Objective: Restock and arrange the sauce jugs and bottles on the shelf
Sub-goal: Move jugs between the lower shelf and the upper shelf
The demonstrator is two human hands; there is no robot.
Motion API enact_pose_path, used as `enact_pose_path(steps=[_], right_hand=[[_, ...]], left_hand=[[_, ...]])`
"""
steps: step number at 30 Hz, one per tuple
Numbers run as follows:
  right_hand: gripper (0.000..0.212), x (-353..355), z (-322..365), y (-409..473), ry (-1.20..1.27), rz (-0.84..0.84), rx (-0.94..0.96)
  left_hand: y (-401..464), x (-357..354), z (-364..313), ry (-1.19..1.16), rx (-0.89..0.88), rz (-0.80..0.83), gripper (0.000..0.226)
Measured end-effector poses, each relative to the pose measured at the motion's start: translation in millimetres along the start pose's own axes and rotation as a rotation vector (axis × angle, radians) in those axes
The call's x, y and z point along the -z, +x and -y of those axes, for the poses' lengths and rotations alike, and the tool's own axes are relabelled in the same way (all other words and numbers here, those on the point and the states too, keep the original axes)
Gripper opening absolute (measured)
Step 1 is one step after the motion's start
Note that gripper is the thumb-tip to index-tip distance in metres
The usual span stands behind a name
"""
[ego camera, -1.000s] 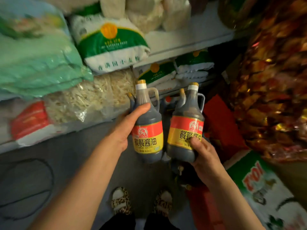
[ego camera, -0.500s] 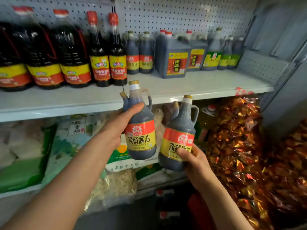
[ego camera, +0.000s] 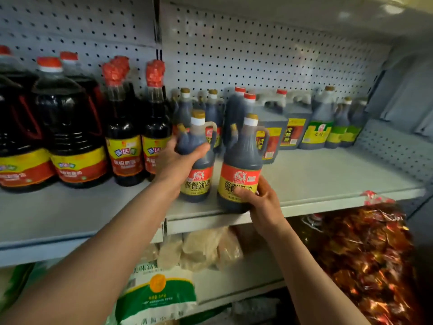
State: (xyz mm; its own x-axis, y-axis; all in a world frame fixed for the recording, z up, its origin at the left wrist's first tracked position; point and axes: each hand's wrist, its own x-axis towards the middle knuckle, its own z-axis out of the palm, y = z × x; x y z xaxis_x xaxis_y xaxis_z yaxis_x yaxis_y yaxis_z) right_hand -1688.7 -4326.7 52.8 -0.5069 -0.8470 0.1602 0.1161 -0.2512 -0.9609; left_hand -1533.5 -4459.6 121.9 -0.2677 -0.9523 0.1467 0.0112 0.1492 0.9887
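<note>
Gripping one soy sauce jug (ego camera: 198,160) in the left hand (ego camera: 178,165) and another jug (ego camera: 241,174) in the right hand (ego camera: 262,202) at the shelf (ego camera: 328,184) edge, either grip slipping could topple the standing bottles (ego camera: 131,146) nearby.

Grey pegboard back wall (ego camera: 257,55), dotted with holes, split by a dark upright seam (ego camera: 157,31). A pale metal shelf (ego camera: 316,184) runs across; another shelf's underside (ego camera: 304,10) overhead catches soft light.
</note>
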Motion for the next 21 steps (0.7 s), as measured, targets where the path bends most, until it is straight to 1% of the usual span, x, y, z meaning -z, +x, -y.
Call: enact_pose_path(steps=[4, 5, 8, 10, 11, 14, 16, 20, 21], right_hand=[[0.06, 5.1, -10.8, 50.5, -0.047, 0.029, 0.022], [0.06, 5.8, -13.6, 59.2, -0.05, 0.038, 0.026], [0.065, 7.5, -19.3, 79.4, -0.064, 0.043, 0.034], [0.074, 8.8, -21.1, 86.9, -0.109, 0.065, 0.023], [0.076, 10.0, -22.0, 89.3, -0.123, 0.082, 0.011], [0.076, 12.8, -24.0, 92.7, -0.175, 0.1, 0.023], [0.074, 12.9, -23.2, 92.4, -0.211, 0.096, 0.048], [0.081, 15.0, -25.3, 90.8, -0.26, 0.123, 0.05], [0.079, 16.1, -26.4, 90.4, -0.266, 0.124, 0.05]], left_hand=[[37.2, -13.9, 17.0, 0.047, -0.019, -0.023, 0.073], [44.5, -16.2, 21.7, 0.054, -0.029, -0.023, 0.07], [56.0, -20.9, 27.9, 0.049, -0.044, -0.018, 0.05], [60.5, -21.4, 32.7, 0.037, -0.06, -0.014, 0.047], [60.4, -20.8, 34.6, 0.04, -0.072, -0.008, 0.048], [56.5, -18.9, 40.5, 0.006, -0.076, -0.024, 0.071], [53.0, -17.9, 44.6, -0.009, -0.07, -0.024, 0.077], [39.8, -11.3, 69.1, 0.073, -0.041, 0.058, 0.094], [34.2, -10.1, 77.4, 0.125, -0.018, 0.069, 0.093]])
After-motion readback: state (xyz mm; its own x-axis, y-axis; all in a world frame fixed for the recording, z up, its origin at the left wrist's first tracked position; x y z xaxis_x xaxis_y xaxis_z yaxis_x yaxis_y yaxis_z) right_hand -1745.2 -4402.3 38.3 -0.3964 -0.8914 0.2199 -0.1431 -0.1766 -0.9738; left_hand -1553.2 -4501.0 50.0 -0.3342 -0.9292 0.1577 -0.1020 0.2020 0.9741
